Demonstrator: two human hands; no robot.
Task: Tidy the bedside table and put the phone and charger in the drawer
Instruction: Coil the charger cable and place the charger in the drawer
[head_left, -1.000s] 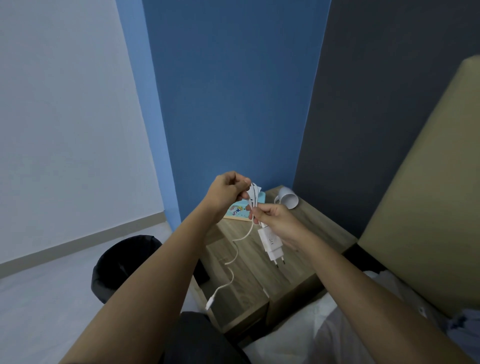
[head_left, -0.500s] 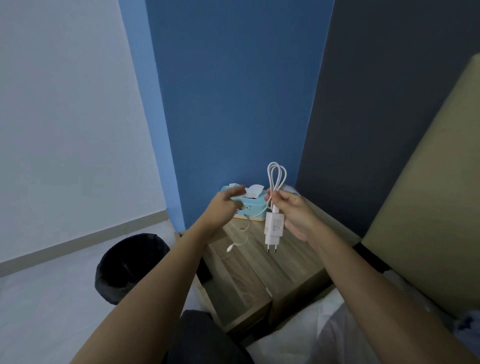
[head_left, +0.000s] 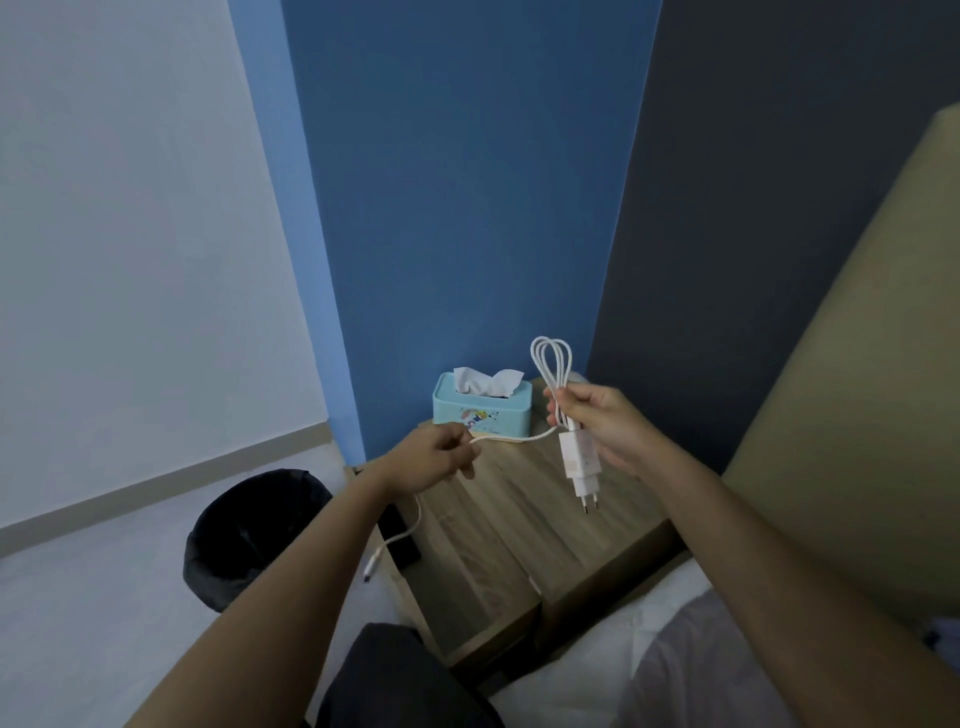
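Coiling goes on above the bench (head_left: 498, 525): our right hand (head_left: 597, 426) fingers pinch cable loops and charger (head_left: 581, 460); our left hand (head_left: 436, 457) fingers close on the loose cable (head_left: 511, 438), keeping it taut for the next loop.

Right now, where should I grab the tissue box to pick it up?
Grip the tissue box across its two short ends, coming from above and the front. Its long back sits near the blue wall, the tissue sticks out of the top, and the cable passes before its front, so the ends look freest.
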